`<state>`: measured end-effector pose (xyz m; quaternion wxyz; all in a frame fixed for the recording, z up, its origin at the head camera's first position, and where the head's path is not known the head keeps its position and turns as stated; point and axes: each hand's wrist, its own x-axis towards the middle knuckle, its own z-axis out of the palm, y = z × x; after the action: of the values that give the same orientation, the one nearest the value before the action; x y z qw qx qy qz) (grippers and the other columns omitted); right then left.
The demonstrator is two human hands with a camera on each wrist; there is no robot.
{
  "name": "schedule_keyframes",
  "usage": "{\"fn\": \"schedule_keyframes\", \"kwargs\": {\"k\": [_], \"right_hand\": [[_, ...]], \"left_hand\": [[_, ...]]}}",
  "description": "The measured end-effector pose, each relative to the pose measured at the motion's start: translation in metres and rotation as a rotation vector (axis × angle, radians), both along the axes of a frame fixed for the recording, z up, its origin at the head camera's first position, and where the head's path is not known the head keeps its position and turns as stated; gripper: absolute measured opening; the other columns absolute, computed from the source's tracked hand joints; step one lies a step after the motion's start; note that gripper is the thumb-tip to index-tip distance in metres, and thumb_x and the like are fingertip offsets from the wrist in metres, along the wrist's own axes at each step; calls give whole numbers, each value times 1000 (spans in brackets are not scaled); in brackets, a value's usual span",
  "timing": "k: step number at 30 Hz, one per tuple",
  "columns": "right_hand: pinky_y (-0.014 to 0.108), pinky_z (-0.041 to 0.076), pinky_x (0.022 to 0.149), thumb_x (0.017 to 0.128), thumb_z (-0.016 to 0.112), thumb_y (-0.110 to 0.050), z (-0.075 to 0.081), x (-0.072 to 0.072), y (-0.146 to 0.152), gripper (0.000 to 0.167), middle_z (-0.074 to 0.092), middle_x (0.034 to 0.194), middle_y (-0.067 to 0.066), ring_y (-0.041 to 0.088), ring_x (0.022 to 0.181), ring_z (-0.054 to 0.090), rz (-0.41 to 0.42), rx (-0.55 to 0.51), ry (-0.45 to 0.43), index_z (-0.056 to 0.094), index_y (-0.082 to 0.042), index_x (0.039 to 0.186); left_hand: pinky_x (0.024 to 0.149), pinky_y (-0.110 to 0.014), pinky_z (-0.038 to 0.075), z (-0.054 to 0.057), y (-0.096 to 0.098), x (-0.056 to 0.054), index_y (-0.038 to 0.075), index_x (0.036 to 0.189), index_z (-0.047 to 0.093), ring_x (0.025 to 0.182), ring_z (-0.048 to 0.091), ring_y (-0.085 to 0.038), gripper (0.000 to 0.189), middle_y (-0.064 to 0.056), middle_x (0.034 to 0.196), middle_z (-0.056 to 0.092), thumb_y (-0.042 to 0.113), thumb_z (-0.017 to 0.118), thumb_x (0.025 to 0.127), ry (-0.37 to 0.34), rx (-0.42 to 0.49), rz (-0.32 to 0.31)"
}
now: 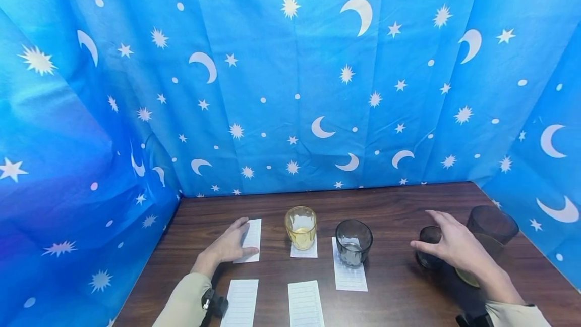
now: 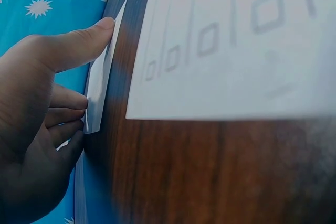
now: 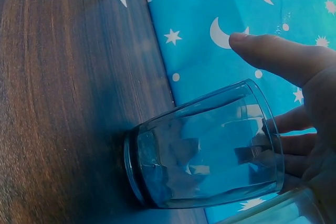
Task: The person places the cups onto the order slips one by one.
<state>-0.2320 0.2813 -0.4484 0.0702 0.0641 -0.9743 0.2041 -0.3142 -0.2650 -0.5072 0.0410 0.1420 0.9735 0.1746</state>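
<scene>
My left hand (image 1: 229,242) is spread beside a printed paper slip (image 1: 253,241) at the back left, its thumb and fingertips at the slip's edge. The left wrist view shows the thumb and fingers apart at that slip (image 2: 100,90). Whether it grips the paper is hard to see, but the fingers look relaxed. My right hand (image 1: 454,246) reaches around a dark glass (image 1: 428,251), with thumb and fingers wide apart. In the right wrist view the glass (image 3: 205,156) stands upright on the table, the fingers behind its rim and the thumb off it.
A yellow glass (image 1: 301,226) and a grey glass (image 1: 354,241) each stand on a slip. Two more slips, one left (image 1: 240,304) and one middle (image 1: 306,304), lie nearer. A larger dark glass (image 1: 492,218) stands behind my right hand, an amber one (image 1: 466,277) partly under it.
</scene>
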Motion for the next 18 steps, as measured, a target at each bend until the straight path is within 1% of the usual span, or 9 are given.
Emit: {"fn": "schedule_keyframes", "kwargs": {"k": [6, 13, 18], "right_hand": [[69, 44, 85, 72, 75, -63, -1, 1, 0, 103, 47, 131, 39, 58, 115, 47, 8, 10, -2, 44, 11, 136], [66, 47, 83, 72, 76, -61, 0, 0, 2, 94, 53, 126, 36, 55, 112, 52, 34, 56, 18, 53, 9, 129], [64, 48, 81, 69, 80, -57, 1, 0, 1, 90, 55, 124, 34, 53, 109, 55, 52, 94, 12, 56, 8, 126]], "left_hand": [[113, -50, 35, -2, -1, 0, -3, 145, 42, 142, 34, -35, 92, -15, 156, 32, 52, 76, 78, 3, -10, 7], [113, -50, 35, 0, 0, 2, -3, 145, 42, 142, 34, -36, 91, -16, 156, 31, 50, 76, 79, -6, 0, 4], [113, -50, 35, 1, 0, 1, -3, 145, 42, 142, 34, -35, 91, -16, 156, 32, 49, 77, 79, -1, -6, 0]]}}
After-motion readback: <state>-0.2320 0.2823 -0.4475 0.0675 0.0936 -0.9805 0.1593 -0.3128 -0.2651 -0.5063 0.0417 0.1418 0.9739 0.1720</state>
